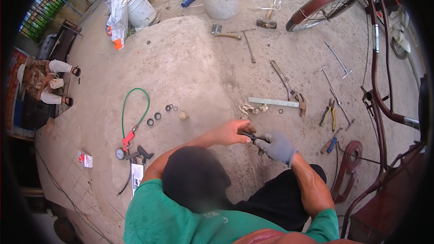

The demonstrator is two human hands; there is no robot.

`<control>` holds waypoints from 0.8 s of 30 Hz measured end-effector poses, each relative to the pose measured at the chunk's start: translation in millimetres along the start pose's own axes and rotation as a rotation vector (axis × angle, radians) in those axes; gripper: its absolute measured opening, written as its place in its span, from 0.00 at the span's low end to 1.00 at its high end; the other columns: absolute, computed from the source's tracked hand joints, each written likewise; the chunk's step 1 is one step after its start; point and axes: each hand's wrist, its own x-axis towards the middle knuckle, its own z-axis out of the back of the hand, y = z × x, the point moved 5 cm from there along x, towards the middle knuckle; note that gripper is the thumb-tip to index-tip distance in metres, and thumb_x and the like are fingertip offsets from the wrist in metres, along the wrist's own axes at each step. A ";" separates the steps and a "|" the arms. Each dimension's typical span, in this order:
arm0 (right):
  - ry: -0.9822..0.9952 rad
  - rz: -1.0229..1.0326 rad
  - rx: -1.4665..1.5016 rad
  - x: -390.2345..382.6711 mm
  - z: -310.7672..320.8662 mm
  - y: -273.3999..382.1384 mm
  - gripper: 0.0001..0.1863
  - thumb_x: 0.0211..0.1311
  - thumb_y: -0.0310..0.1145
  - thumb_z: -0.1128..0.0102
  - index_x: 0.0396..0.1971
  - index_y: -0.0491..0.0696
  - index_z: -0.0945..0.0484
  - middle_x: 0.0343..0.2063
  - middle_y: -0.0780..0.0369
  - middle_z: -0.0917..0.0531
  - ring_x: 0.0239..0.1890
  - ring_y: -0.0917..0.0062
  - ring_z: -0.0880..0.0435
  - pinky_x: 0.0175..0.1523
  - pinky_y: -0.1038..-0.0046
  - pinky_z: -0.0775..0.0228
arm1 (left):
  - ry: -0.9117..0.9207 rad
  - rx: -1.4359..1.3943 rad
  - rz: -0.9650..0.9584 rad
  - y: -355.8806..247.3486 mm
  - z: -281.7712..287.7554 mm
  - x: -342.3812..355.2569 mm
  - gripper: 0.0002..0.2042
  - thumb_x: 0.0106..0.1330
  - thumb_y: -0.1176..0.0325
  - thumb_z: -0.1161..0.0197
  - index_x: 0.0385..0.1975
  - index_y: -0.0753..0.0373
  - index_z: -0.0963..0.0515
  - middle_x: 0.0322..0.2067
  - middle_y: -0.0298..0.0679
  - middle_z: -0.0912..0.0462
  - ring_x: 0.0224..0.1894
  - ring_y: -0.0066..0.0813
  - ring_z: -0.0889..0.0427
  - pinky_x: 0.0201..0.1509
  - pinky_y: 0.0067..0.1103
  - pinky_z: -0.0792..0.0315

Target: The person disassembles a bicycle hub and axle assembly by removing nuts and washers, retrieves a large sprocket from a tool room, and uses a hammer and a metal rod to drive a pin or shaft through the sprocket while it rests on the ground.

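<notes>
Above the concrete, in front of my knees, both hands come together on a small dark, rod-like metal part [247, 134]. My bare left hand [233, 132] has its fingers closed around the left end. My right hand [276, 148], in a grey glove, grips the other end. The fingers cover much of the part, so its exact kind cannot be made out. Just beyond my hands lies a crumpled pale rag [253, 108]. A claw hammer [273, 102] with a light flat handle rests past it, its head touching or near an adjustable wrench [282, 80].
To the right lie pliers [331, 112], a blue-handled screwdriver [332, 145], T-handled wrenches [338, 59] and a maroon chain guard [347, 165] by a bicycle frame [375, 63]. Leftward are black rings [157, 116] and a red tyre inflator [128, 140]. Buckets [221, 2] stand beyond; a person [43, 81] sits far left.
</notes>
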 end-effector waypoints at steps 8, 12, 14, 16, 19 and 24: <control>-0.014 0.007 -0.018 8.9 1.3 -14.2 0.21 0.74 0.47 0.44 0.48 0.44 0.14 0.29 0.58 0.09 0.34 0.72 0.11 0.45 0.67 0.22 | -0.137 0.076 0.026 -11.4 2.7 6.3 0.13 0.72 0.68 0.35 0.52 0.66 0.18 0.49 0.38 0.16 0.52 0.26 0.19 0.61 0.27 0.26; 0.023 -0.009 -0.092 10.7 -0.9 -16.4 0.23 0.74 0.49 0.45 0.48 0.44 0.14 0.31 0.57 0.09 0.35 0.69 0.10 0.46 0.67 0.22 | 0.014 0.013 -0.080 2.8 3.5 2.9 0.14 0.74 0.64 0.36 0.52 0.66 0.18 0.46 0.38 0.15 0.52 0.25 0.18 0.60 0.27 0.26; 0.005 -0.012 -0.075 13.0 -0.2 -24.0 0.23 0.74 0.49 0.44 0.48 0.44 0.14 0.31 0.57 0.09 0.35 0.69 0.10 0.46 0.66 0.22 | -0.013 -0.001 -0.302 -16.1 5.5 0.9 0.15 0.75 0.62 0.37 0.52 0.66 0.18 0.44 0.38 0.14 0.51 0.25 0.18 0.59 0.27 0.26; -0.011 -0.010 -0.058 17.4 -1.1 -33.3 0.23 0.74 0.49 0.44 0.47 0.44 0.13 0.31 0.57 0.09 0.35 0.69 0.10 0.46 0.66 0.22 | -0.132 -0.249 -0.218 -21.7 10.8 -1.3 0.16 0.75 0.62 0.37 0.53 0.67 0.18 0.45 0.38 0.14 0.51 0.26 0.18 0.58 0.27 0.25; -0.009 -0.003 -0.019 20.5 -2.5 -36.5 0.23 0.74 0.49 0.44 0.48 0.44 0.14 0.30 0.57 0.09 0.35 0.69 0.10 0.46 0.66 0.22 | -0.122 0.030 0.126 -2.8 3.3 11.7 0.15 0.73 0.65 0.35 0.53 0.66 0.18 0.47 0.39 0.14 0.53 0.26 0.18 0.61 0.27 0.26; 0.020 -0.035 -0.038 7.4 1.6 -11.9 0.23 0.74 0.49 0.44 0.49 0.44 0.14 0.29 0.57 0.10 0.33 0.73 0.11 0.45 0.67 0.22 | 0.008 -0.062 -0.019 3.3 -2.8 2.4 0.14 0.75 0.64 0.36 0.53 0.67 0.20 0.44 0.38 0.14 0.51 0.23 0.18 0.58 0.25 0.24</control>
